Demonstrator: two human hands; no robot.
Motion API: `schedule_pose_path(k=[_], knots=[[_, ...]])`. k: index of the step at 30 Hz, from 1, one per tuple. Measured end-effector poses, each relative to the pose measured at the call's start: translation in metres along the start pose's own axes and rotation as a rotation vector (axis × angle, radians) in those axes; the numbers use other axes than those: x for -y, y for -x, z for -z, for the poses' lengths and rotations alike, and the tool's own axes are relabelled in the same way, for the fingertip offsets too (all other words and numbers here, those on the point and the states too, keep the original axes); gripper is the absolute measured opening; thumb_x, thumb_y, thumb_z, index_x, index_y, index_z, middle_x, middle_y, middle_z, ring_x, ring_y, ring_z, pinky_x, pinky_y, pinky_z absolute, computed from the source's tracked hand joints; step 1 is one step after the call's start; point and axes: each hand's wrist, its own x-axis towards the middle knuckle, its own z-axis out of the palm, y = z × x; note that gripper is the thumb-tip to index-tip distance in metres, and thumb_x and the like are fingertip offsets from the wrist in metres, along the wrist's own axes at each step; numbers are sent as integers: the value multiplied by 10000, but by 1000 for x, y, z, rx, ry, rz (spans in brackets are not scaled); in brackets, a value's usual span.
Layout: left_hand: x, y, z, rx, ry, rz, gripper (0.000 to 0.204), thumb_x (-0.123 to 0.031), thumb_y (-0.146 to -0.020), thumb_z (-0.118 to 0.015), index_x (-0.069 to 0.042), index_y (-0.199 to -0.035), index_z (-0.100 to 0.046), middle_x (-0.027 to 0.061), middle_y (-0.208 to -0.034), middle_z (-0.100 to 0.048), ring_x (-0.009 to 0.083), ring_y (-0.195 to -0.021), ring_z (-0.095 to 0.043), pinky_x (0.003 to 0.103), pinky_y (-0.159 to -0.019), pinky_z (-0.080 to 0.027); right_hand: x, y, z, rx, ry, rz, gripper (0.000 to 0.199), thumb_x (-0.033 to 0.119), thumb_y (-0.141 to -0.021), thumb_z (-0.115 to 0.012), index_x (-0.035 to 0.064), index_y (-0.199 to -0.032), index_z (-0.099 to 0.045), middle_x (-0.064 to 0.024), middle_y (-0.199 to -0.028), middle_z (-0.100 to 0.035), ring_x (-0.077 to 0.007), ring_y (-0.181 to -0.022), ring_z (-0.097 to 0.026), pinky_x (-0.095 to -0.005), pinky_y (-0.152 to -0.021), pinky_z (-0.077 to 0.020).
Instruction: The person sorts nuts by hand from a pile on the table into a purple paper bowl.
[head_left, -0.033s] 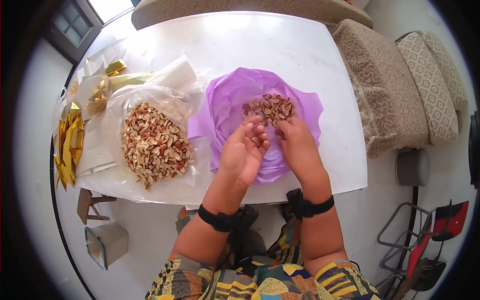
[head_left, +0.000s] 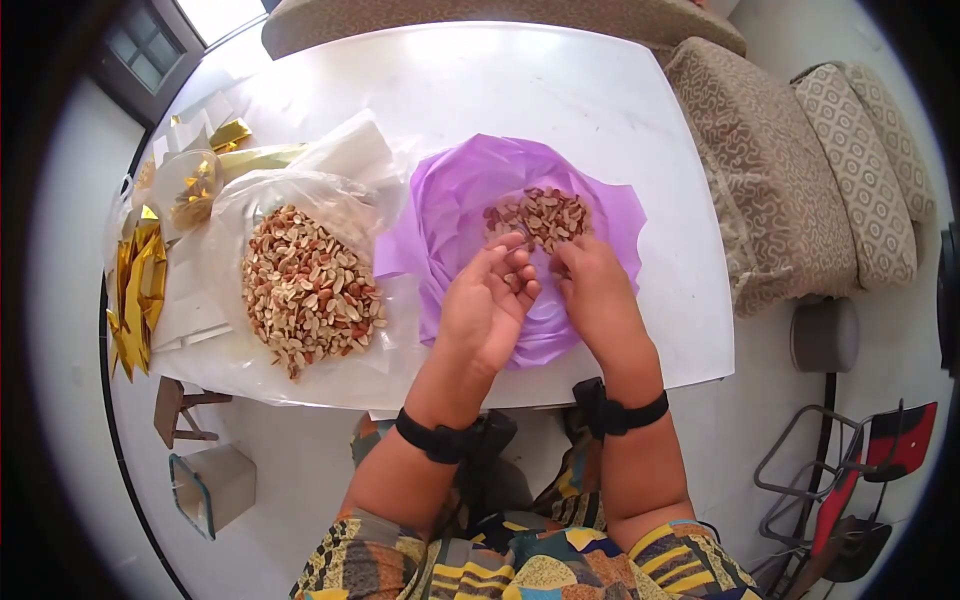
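Observation:
Over a purple plastic sheet (head_left: 455,185), spread into a shallow hollow, both my hands work close together. My left hand (head_left: 490,300) is turned palm up, its fingers curled in and thumb and forefinger brought together; whatever is at their tips is too small to name. Beside it, my right hand (head_left: 597,290) faces down with its fingertips pinched; what they hold is hidden. Just beyond my fingertips lies a small pile of reddish-brown nuts (head_left: 550,212). Left of the sheet, a clear plastic bag (head_left: 235,210) lies spread under a larger heap of split, pale and red-skinned peanuts (head_left: 310,290).
Gold foil packaging (head_left: 140,290) and a clear plastic tub (head_left: 192,185) crowd the left end of the white table (head_left: 560,85). A wooden stool (head_left: 180,410) and a bin (head_left: 215,485) stand below. At right are a patterned sofa (head_left: 770,180) and a folding chair (head_left: 830,480).

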Motion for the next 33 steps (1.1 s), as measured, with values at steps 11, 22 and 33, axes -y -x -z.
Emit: schedule_pose_path(k=[11,22,33], knots=[[9,-1,-2,-35,-87,-11,233,-158,-1029,-476,-8,-1174,-577,71,-1008,-610,204,-927,-593,342,-857,-521,7,-10,9,-77,-510,-127,71,-33,-862,-639,-28,-933,-645,-173,-949,-655,-309,-845,-669,-363,-746,-536],[1,20,8,-28,-51,-29,283,-160,-1024,-469,30,-1210,-567,114,-1057,-606,229,-978,-604,369,-924,-519,31,1,13,-75,-588,-130,106,14,-888,-663,-17,-988,-660,-151,-954,-676,-260,-889,-688,-344,-774,-541],[-18,45,30,-177,-34,-118,222,-151,-1005,-513,2,-1148,-589,78,-981,-598,208,-891,-576,354,-852,-504,39,13,11,282,-37,-68,127,-2,-792,-672,-21,-909,-624,-204,-919,-658,-385,-924,-640,-456,-792,-513]])
